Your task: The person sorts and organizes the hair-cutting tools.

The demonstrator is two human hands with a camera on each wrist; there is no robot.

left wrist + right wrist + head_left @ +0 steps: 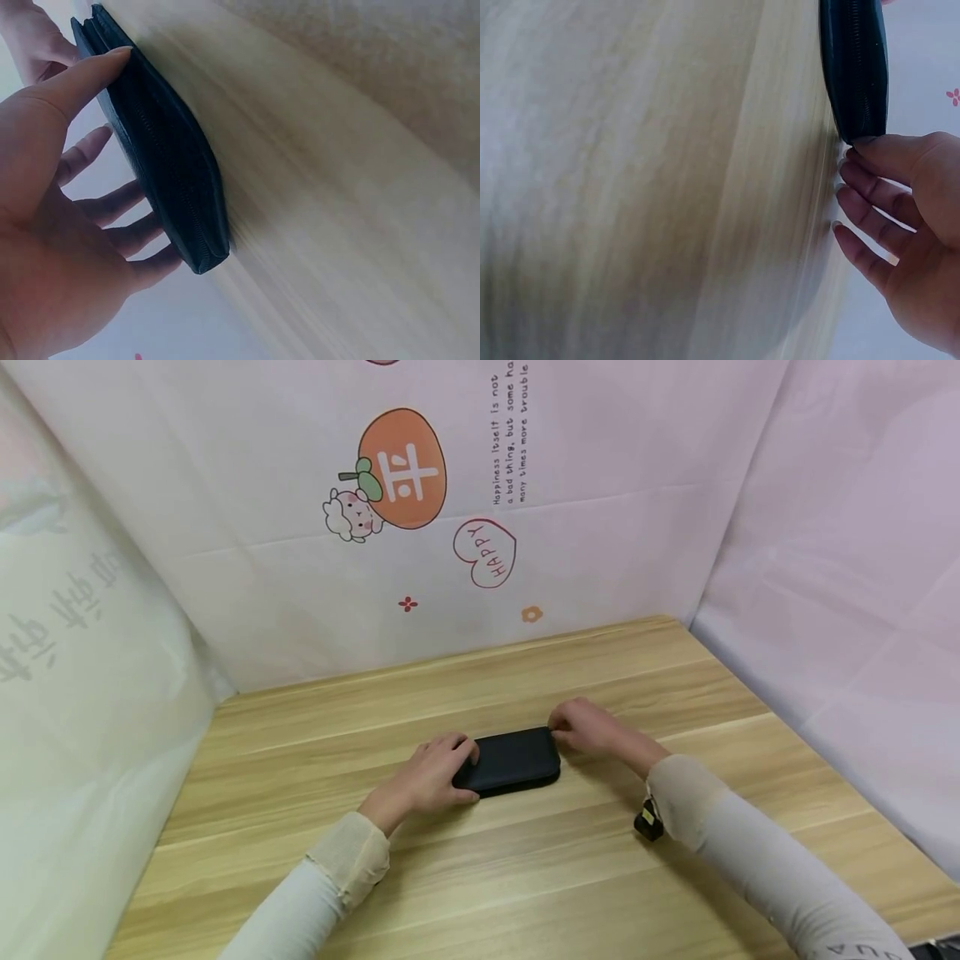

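Observation:
A black zip wallet (517, 762) lies flat on the wooden table, its long side running left to right. My left hand (435, 772) holds its left end, thumb along the near edge and fingers over the top and far side. In the left wrist view a closed-looking zip (166, 161) runs along the wallet's edge. At the far right corner, my right hand (588, 727) pinches with thumb and forefinger; its other fingers (874, 225) are loosely bent beside the wallet. I cannot tell whether a zip pull sits inside that pinch.
The wood-grain table (360, 893) reaches back to a white printed cloth (285, 593). More cloth hangs at the left (90, 735) and right (847, 593) sides. A small black device (648, 821) hangs under the right wrist.

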